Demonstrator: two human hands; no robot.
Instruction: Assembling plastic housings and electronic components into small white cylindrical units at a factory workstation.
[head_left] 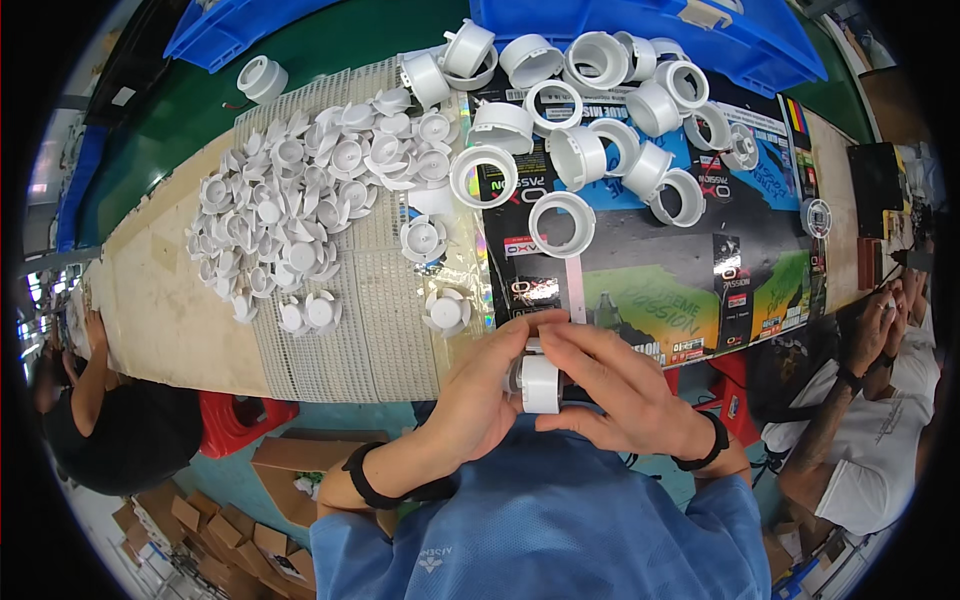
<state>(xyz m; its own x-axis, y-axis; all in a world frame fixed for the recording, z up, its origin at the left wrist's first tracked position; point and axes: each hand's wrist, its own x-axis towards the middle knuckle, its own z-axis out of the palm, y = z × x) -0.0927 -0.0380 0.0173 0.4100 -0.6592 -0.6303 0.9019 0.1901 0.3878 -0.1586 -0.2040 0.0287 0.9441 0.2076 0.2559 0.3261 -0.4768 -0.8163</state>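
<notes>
Gripped a white plastic cylinder (541, 388) between the curled fingers (600, 365) of left hand (480, 388) and right hand (636, 398), at the near edge of the counter (160, 290). Seemed light, stiff, smooth enough to slip, and probably best taken by the outer wall, sparing any thin rim. Saw towards the far edge glossy hollow rings (655, 108); farther left, curved-bladed rotors (300, 257) heaped partly on ribbed mesh (370, 345).

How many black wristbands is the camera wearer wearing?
2: one black band around the left wrist, behind the left hand, and another black band around the right wrist, behind the right hand. Both wrists are in view; neither band is hidden.
</notes>
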